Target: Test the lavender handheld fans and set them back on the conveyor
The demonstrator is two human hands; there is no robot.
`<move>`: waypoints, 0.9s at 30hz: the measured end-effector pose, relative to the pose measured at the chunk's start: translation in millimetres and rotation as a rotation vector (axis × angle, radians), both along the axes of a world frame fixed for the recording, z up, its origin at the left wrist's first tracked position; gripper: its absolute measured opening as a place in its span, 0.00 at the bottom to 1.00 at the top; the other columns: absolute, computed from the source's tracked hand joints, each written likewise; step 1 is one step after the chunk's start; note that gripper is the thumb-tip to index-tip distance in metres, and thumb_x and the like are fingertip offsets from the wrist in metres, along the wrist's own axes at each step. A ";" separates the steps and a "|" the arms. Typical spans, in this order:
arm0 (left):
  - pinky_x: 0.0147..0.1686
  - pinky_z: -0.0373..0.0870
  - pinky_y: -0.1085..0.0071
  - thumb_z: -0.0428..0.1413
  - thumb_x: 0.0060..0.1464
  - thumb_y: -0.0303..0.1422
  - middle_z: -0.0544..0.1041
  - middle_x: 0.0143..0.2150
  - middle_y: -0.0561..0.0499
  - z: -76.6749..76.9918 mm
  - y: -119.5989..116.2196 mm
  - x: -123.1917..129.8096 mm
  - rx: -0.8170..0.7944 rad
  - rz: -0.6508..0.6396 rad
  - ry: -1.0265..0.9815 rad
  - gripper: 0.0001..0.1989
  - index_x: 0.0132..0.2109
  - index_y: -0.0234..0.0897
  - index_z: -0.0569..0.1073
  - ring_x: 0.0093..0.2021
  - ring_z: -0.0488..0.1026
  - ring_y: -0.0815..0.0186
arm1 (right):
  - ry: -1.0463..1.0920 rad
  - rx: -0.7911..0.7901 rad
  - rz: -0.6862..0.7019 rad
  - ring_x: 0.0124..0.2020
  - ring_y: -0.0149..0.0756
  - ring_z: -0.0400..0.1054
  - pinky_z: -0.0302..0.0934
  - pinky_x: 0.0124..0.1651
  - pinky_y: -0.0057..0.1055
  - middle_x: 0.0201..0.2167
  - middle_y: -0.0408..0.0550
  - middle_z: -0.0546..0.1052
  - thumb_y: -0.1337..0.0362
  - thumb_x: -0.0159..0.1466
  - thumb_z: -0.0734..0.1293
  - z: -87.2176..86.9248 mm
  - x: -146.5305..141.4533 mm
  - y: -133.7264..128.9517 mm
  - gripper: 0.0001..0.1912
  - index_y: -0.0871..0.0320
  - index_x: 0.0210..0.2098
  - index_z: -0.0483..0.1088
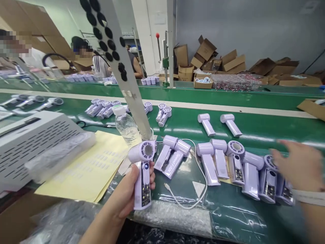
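My left hand (127, 191) is wrapped round the handle of a lilac handheld fan (138, 200), held upright above the bench edge. Its round head faces right, and the open front of the handle shows a circuit board and a small lit display. My right hand (299, 164), smeared by motion, hovers at the right over the end of a row of similar fans (251, 179); whether it touches one I cannot tell. Two more fans (174, 156), one printed with lettering, lie beside the held one. A white USB cable (186, 206) curls on the bench between them and the row.
A slanted post (134, 98) and a plastic bottle (125, 123) stand behind my left hand. Yellow sheets (83, 169) and a white slotted box (38, 145) are at left. Further fans (231, 124) rest on the green belt. Co-workers (101, 64) and cardboard boxes (233, 62) are beyond.
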State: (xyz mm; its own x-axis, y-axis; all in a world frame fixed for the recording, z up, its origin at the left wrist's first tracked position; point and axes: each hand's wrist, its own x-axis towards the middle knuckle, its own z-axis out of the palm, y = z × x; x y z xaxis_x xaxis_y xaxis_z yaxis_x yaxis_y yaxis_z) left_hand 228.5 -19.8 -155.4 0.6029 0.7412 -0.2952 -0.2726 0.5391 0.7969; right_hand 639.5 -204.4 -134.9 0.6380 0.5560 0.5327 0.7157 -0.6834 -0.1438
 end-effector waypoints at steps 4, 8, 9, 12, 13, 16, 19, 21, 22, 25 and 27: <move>0.25 0.69 0.74 0.64 0.47 0.59 0.72 0.30 0.51 0.8 -1.5 -16.3 0.038 0.033 0.000 0.32 0.41 0.32 0.78 0.26 0.67 0.70 | 0.037 -0.096 0.561 0.59 0.53 0.67 0.60 0.65 0.51 0.52 0.56 0.78 0.60 0.69 0.62 -9.3 -109.1 88.5 0.14 0.55 0.47 0.78; 0.24 0.67 0.75 0.63 0.48 0.59 0.72 0.27 0.51 -3.1 -11.9 -64.8 0.035 0.149 0.060 0.30 0.35 0.32 0.77 0.22 0.67 0.71 | 0.098 -0.148 0.892 0.60 0.52 0.65 0.60 0.65 0.51 0.54 0.56 0.76 0.68 0.67 0.65 4.1 -200.0 141.2 0.14 0.57 0.50 0.77; 0.24 0.67 0.75 0.63 0.49 0.58 0.73 0.27 0.51 -6.8 -16.8 -76.7 -0.002 0.179 0.087 0.29 0.34 0.32 0.77 0.22 0.67 0.71 | 0.117 -0.169 0.960 0.58 0.51 0.66 0.62 0.63 0.49 0.52 0.56 0.77 0.69 0.67 0.65 7.8 -218.4 151.8 0.13 0.58 0.49 0.77; 0.22 0.67 0.74 0.60 0.54 0.56 0.72 0.25 0.51 -20.6 -32.2 -96.9 -0.153 0.210 0.141 0.26 0.32 0.33 0.78 0.21 0.67 0.70 | 0.152 -0.247 1.136 0.49 0.45 0.72 0.67 0.56 0.43 0.43 0.54 0.81 0.70 0.68 0.65 9.1 -269.8 183.4 0.10 0.58 0.43 0.79; 0.21 0.66 0.74 0.59 0.56 0.55 0.72 0.25 0.51 -24.6 -36.2 -97.4 -0.181 0.220 0.126 0.26 0.31 0.34 0.78 0.20 0.67 0.70 | 0.162 -0.268 1.165 0.47 0.45 0.73 0.67 0.54 0.43 0.41 0.55 0.81 0.72 0.68 0.64 6.1 -285.9 193.6 0.11 0.60 0.41 0.79; 0.17 0.64 0.75 0.60 0.54 0.57 0.71 0.24 0.52 -31.2 -40.9 -86.2 -0.200 0.249 -0.012 0.27 0.29 0.35 0.77 0.18 0.65 0.71 | 0.211 -0.301 1.168 0.42 0.48 0.75 0.67 0.49 0.45 0.33 0.58 0.81 0.76 0.67 0.61 -5.1 -323.1 216.3 0.13 0.64 0.35 0.78; 0.15 0.65 0.75 0.62 0.49 0.59 0.70 0.22 0.53 -31.3 -36.5 -70.4 -0.215 0.204 -0.127 0.29 0.28 0.33 0.76 0.15 0.65 0.72 | 0.275 -0.290 1.173 0.40 0.46 0.76 0.67 0.51 0.47 0.28 0.52 0.79 0.73 0.69 0.61 -5.0 -326.4 218.2 0.16 0.61 0.28 0.76; 0.15 0.68 0.76 0.61 0.49 0.60 0.71 0.21 0.52 -31.1 -31.3 -61.5 -0.223 0.144 -0.174 0.31 0.29 0.31 0.75 0.15 0.67 0.71 | 0.327 -0.248 1.167 0.41 0.47 0.75 0.67 0.51 0.48 0.30 0.51 0.78 0.71 0.69 0.61 5.0 -306.8 206.6 0.15 0.59 0.29 0.75; 0.16 0.69 0.76 0.61 0.50 0.61 0.72 0.22 0.52 -31.6 -29.0 -56.9 -0.216 0.111 -0.199 0.32 0.30 0.31 0.75 0.16 0.68 0.71 | 0.352 -0.218 1.151 0.43 0.48 0.75 0.68 0.51 0.48 0.33 0.52 0.78 0.70 0.69 0.61 12.1 -292.8 197.4 0.14 0.58 0.30 0.74; 0.16 0.71 0.75 0.56 0.51 0.64 0.73 0.23 0.51 -35.4 -25.6 -37.4 -0.202 -0.013 -0.292 0.35 0.34 0.31 0.75 0.16 0.69 0.71 | 0.506 -0.069 1.125 0.56 0.48 0.71 0.69 0.54 0.45 0.52 0.54 0.74 0.63 0.72 0.60 33.4 -250.9 161.1 0.12 0.55 0.36 0.73; 0.13 0.68 0.76 0.50 0.52 0.68 0.72 0.20 0.50 -37.7 -28.0 -19.7 -0.218 -0.174 -0.317 0.39 0.32 0.30 0.74 0.15 0.68 0.70 | 0.728 0.042 1.178 0.64 0.48 0.64 0.64 0.61 0.46 0.63 0.49 0.67 0.59 0.71 0.63 40.4 -233.9 136.5 0.10 0.52 0.35 0.73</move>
